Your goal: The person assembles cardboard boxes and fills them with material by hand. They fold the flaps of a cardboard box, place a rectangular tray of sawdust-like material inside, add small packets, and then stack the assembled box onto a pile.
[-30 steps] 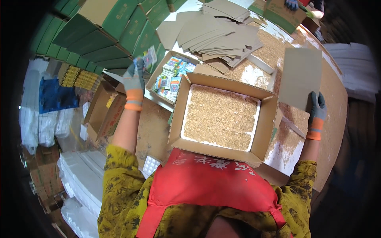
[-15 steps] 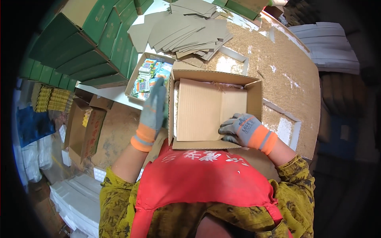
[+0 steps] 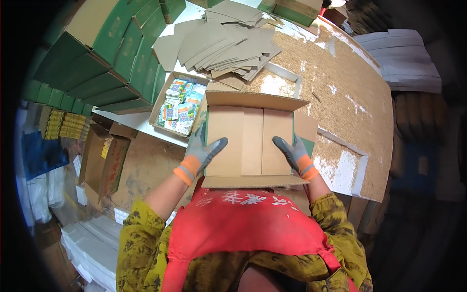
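A cardboard box point(image 3: 253, 182) stands in front of me, its two short flaps folded inward over the top. Between them shows a strip of inner cardboard sheet point(image 3: 252, 141). The long near and far flaps stick outward. My left hand point(image 3: 202, 152), in a grey glove with an orange cuff, grips the left side, thumb over the left flap point(image 3: 226, 138). Opposite it, my right hand point(image 3: 295, 155) holds the right side, thumb over the right flap point(image 3: 276, 138). The fingers of both hands are partly hidden behind the box's sides.
Left of the box stands a shallow carton point(image 3: 154, 115) of colourful printed packets. Loose grey cardboard sheets point(image 3: 228, 44) are piled behind. Green boxes point(image 3: 114, 53) are stacked at far left. Brown loose granular material point(image 3: 350, 97) covers the table to the right, around white foam frames point(image 3: 359, 175).
The box's short flaps have come down over the inner sheet. My right hand has left the inside for the right side; my left hand has lowered onto the left side.
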A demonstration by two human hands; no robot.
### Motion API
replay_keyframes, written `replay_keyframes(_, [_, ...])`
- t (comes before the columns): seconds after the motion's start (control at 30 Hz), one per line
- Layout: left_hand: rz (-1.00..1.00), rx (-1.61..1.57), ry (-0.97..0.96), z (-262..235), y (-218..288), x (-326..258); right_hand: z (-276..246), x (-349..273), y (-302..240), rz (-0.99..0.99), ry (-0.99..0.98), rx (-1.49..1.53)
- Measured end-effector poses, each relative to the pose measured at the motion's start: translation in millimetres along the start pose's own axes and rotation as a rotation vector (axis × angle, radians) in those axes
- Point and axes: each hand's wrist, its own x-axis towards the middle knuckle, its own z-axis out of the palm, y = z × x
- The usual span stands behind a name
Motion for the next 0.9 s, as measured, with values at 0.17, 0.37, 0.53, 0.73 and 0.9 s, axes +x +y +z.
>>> replay_keyframes(0.17, [0.112, -0.339, 0.163, 3.5, 36.2, -31.2, -13.8, -12.4, -4.8, -0.107, -0.131, 0.079])
replay_keyframes(0.37, [0.455, -0.168, 0.111, -56.2, 77.5, -36.8, -7.6, -19.7, -44.7, -0.076, -0.339, 0.785])
replay_keyframes(0.53, [0.936, -0.319, 0.92, -185.6, 150.0, -34.4, 51.9, -26.2, -151.7, -0.377, -0.48, 0.845])
replay_keyframes(0.73, [0.814, -0.51, 1.125, -465.0, 137.7, -30.4, 150.4, 57.2, -280.9, -0.481, -1.059, 1.136])
replay_keyframes(0.9, [0.787, -0.236, 0.788, -519.9, 125.6, 25.8, 245.5, 140.8, -354.0, -0.646, -0.646, 0.942])
